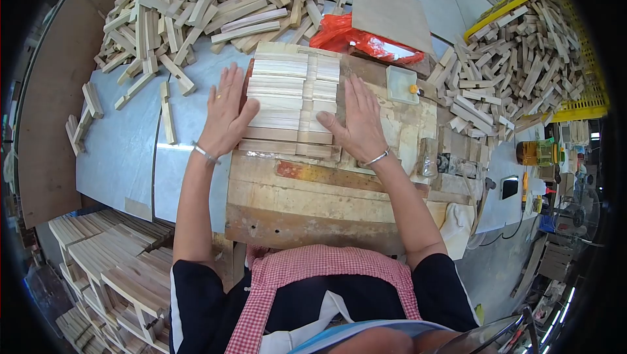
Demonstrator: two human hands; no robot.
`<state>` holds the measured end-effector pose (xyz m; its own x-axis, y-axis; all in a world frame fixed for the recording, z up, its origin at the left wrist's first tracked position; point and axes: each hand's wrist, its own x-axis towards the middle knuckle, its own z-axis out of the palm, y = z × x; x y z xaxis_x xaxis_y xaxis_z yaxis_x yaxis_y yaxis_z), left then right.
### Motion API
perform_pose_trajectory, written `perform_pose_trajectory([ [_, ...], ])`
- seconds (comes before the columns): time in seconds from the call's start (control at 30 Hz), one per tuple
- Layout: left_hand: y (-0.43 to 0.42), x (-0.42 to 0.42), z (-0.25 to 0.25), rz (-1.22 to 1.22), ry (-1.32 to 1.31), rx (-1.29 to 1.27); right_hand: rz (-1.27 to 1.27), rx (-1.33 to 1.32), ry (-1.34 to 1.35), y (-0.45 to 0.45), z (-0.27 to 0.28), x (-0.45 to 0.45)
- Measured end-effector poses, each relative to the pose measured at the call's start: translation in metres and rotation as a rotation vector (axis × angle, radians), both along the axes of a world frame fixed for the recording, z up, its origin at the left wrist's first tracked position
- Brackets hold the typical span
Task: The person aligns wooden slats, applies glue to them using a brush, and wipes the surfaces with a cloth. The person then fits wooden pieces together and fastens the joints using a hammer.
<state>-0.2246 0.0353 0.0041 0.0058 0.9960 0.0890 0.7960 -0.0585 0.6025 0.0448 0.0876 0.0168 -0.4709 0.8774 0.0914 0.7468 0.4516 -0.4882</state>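
A block of notched wooden pieces lies side by side on the worn wooden workboard. Their notches line up as a groove running down the block, right of its middle. My left hand rests flat along the block's left edge, fingers stretched forward and thumb on the wood. Along the right edge lies my right hand, fingers extended, its thumb reaching onto the pieces. Neither hand grips anything. A wooden strip lies across the near end of the block.
Loose notched pieces form a big pile at the back left. More fill a yellow crate at right. A red plastic bag lies under a flat board. A small clear dish sits right of my right hand. Stacked wooden frames stand lower left.
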Motion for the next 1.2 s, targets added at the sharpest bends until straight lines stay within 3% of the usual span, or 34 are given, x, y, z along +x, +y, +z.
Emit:
perform_pose_trajectory([
  [1.0, 0.023, -0.003, -0.009, 0.047, -0.248, -0.012, -0.056, -0.021, 0.075, 0.016, -0.007, -0.005],
  [1.2, -0.025, 0.011, -0.004, 0.024, -0.097, -0.015, 0.057, 0.074, -0.136, -0.024, -0.010, 0.017],
])
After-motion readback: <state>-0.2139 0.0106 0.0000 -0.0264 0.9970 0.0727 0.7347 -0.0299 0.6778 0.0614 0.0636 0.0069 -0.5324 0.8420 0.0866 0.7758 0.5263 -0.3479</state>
